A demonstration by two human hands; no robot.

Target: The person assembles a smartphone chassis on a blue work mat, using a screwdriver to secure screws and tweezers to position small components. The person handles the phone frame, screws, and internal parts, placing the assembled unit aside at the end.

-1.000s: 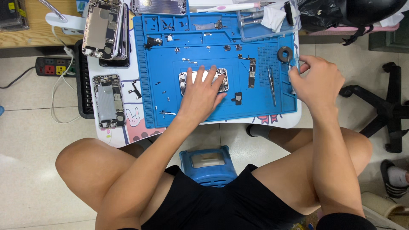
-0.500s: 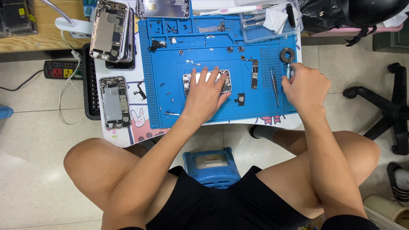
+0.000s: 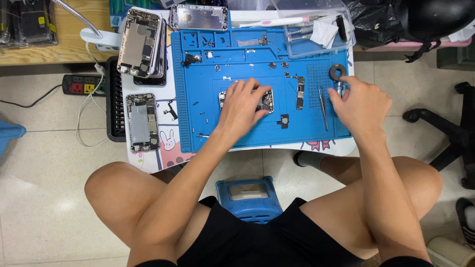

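My left hand (image 3: 242, 106) lies over an opened phone housing (image 3: 267, 101) in the middle of the blue work mat (image 3: 247, 59); thumb and fingers span its edges and pin it down. My right hand (image 3: 360, 105) is at the mat's right edge, fingertips closed on a small blue-and-silver screwdriver (image 3: 341, 88). A black ring (image 3: 337, 72) lies just beyond that tool. Tweezers (image 3: 323, 106) and a narrow circuit board (image 3: 300, 93) rest between my two hands.
Several gutted phone housings (image 3: 141, 42) are stacked at the table's left, with one more (image 3: 142, 121) lying below them. A clear tray (image 3: 316, 32) holds small tools at the back. Tiny screws and parts dot the mat. A power strip (image 3: 81, 85) and a blue stool (image 3: 246, 194) are on the floor.
My right hand has come left and toward me from the mat's far right edge onto the screwdriver. My left hand has stayed on the phone.
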